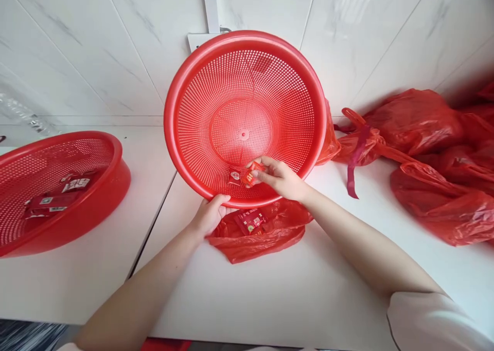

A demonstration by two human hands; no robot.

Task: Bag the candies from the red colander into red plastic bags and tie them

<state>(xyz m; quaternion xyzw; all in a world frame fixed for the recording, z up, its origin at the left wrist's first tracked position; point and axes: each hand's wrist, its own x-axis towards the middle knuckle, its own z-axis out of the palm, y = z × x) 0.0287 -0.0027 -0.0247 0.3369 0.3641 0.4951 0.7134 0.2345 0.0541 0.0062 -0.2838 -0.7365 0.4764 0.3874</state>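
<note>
A round red plastic basket [247, 42] is tilted toward me, its perforated inside showing. My left hand [210, 214] grips the near rim, thumb over the edge and the other fingers partly hidden below. Inside the basket, near the low side, my right hand [276, 176] pinches a small red packet [252, 174] with gold print. Beside it lies another small red packet [234, 176] with a white label. Under the near rim sits an open red plastic bag [266, 245], with a dark red packet [250, 220] in its mouth.
At the left stands a second red basket [111, 186] holding several red packets [54, 202]. Several tied red plastic bags [420, 119] are piled at the right on the white table [247, 294]. A tiled wall [127, 47] rises behind. A clear plastic bottle [23, 111] lies at the far left.
</note>
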